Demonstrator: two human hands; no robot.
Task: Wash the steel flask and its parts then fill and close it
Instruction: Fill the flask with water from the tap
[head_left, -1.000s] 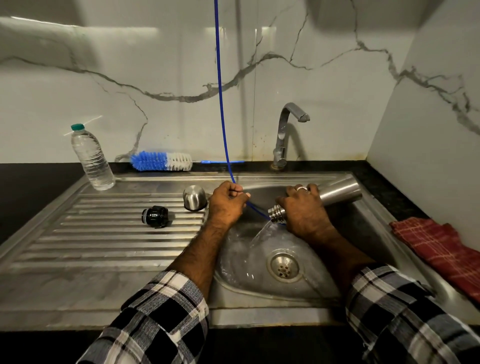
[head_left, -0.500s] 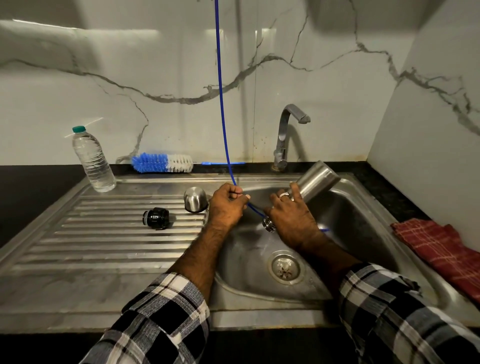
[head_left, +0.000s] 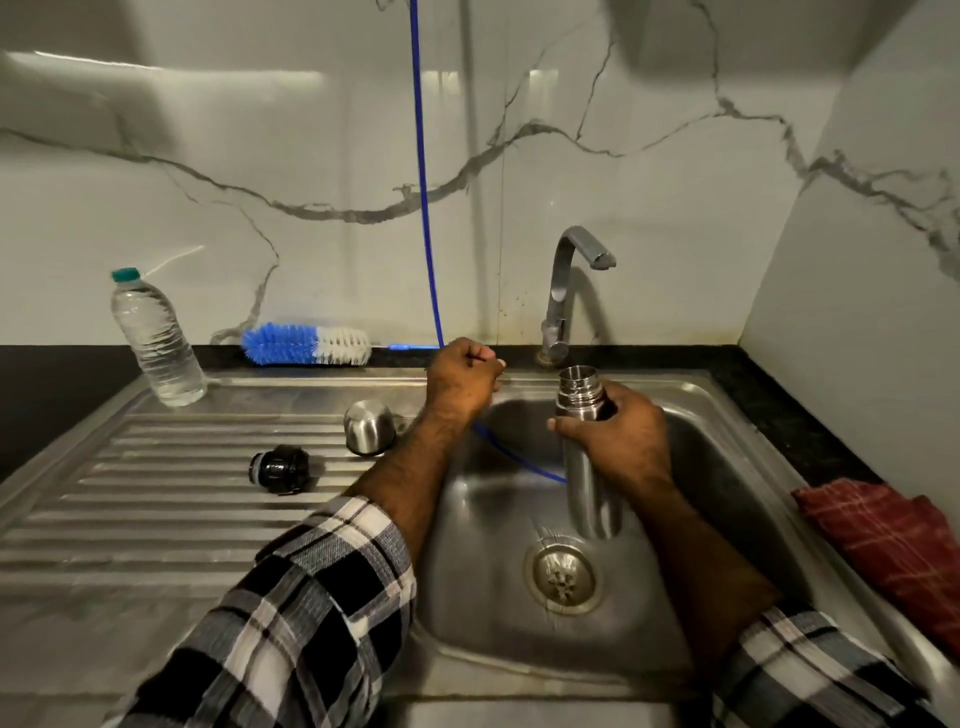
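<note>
My right hand (head_left: 621, 434) grips the steel flask (head_left: 584, 452) just below its open threaded neck and holds it upright over the sink basin (head_left: 737, 499), beneath the tap (head_left: 566, 291). My left hand (head_left: 462, 379) is closed around a thin blue hose (head_left: 423, 208) that hangs down from above and runs into the basin behind the flask. The flask's steel cup lid (head_left: 370, 427) stands upside down on the drainboard (head_left: 156, 499). Left of it lies the black stopper (head_left: 280, 468) on its side.
A clear plastic water bottle (head_left: 156, 338) with a green cap stands at the drainboard's far left corner. A blue and white bottle brush (head_left: 306, 344) lies along the back ledge. A red checked cloth (head_left: 893, 551) lies on the dark counter at right. The drain (head_left: 561, 574) sits in the basin floor.
The flask was tipped mouth down, pouring water into the basin; my right hand has turned it upright with its mouth up. My left hand with the hose has risen slightly toward the back ledge.
</note>
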